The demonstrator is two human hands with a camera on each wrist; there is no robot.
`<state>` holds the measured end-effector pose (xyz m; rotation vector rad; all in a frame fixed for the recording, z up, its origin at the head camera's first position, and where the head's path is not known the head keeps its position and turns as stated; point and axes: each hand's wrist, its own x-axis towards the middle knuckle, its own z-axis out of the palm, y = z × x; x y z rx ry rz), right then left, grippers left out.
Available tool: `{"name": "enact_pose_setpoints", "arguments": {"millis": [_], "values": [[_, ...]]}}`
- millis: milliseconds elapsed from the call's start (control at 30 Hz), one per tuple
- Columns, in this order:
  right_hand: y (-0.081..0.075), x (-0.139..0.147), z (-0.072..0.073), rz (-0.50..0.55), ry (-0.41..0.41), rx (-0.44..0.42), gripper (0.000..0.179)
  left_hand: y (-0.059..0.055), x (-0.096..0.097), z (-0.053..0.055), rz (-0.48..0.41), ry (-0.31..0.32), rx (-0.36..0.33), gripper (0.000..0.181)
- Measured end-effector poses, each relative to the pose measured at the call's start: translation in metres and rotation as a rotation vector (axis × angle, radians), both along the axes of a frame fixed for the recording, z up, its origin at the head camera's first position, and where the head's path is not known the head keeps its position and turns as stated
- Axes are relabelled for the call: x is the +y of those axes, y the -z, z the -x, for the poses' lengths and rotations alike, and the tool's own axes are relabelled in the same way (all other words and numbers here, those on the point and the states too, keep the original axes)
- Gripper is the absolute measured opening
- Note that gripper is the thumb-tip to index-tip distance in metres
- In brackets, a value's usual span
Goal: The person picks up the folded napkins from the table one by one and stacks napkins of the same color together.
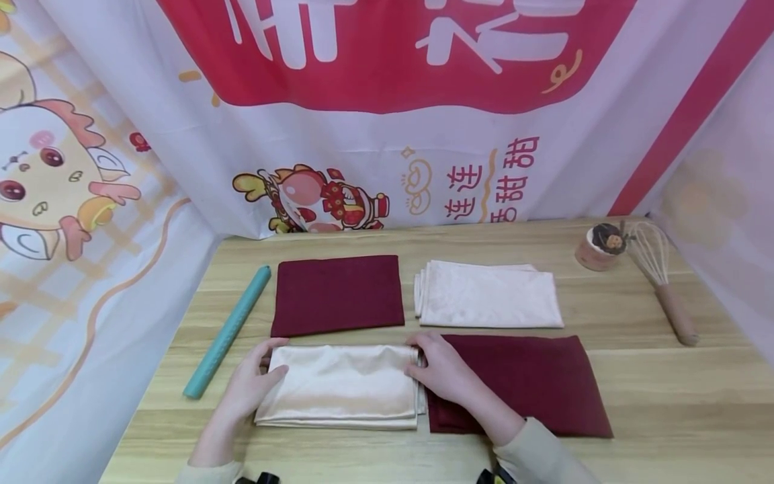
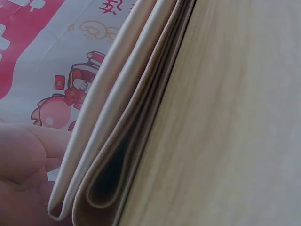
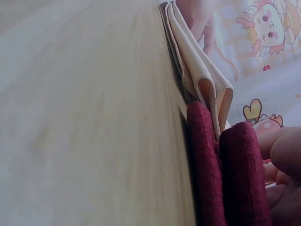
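A folded cream satin cloth (image 1: 345, 390) lies on the table in front of the person, its stacked layers showing edge-on in the left wrist view. At its left edge the left hand (image 1: 248, 382) grips the upper corner, thumb over the top and fingers curled at the side. The right hand (image 1: 446, 371) pinches the opposite upper corner between thumb and fingers. Below the right wrist spreads a folded dark red cloth (image 1: 526, 383), close beside the cream one. In the right wrist view, the thick folds of the red cloth (image 3: 244, 174) partly hide the right fingers.
Behind lie another folded dark red cloth (image 1: 338, 296) and a folded pale cloth (image 1: 490, 296). A teal rod (image 1: 226, 333) lies at the left. At the right are a small decorated jar (image 1: 595, 252) and a whisk (image 1: 668, 296). Printed curtains (image 1: 351, 148) hang along the table's back edge.
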<state>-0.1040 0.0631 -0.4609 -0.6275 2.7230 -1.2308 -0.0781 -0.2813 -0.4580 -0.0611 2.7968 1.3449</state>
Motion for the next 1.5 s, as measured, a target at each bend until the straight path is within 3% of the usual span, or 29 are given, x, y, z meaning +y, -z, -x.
{"name": "enact_pose_setpoints", "arguments": {"millis": [300,533,700,967,1233,1500], "values": [[-0.002,0.001,-0.006,0.034,-0.027,-0.015,0.027,0.005,-0.002,-0.002,-0.092,0.011,0.056,0.037],[-0.004,0.002,-0.006,0.085,-0.031,-0.041,0.025,0.006,-0.004,-0.007,-0.165,0.092,0.155,0.033],[0.001,0.002,-0.008,0.185,-0.011,-0.077,0.023,0.009,-0.008,-0.007,-0.284,0.123,0.143,0.029],[-0.004,0.001,-0.014,0.312,0.017,-0.191,0.026,0.012,-0.015,-0.008,-0.408,0.082,0.064,0.033],[-0.007,0.004,-0.010,0.390,-0.085,-0.288,0.033,0.008,-0.015,-0.010,-0.430,0.072,0.052,0.033],[-0.009,0.005,-0.008,0.607,-0.108,-0.539,0.033,0.003,-0.015,-0.010,-0.511,0.080,0.060,0.033]]}}
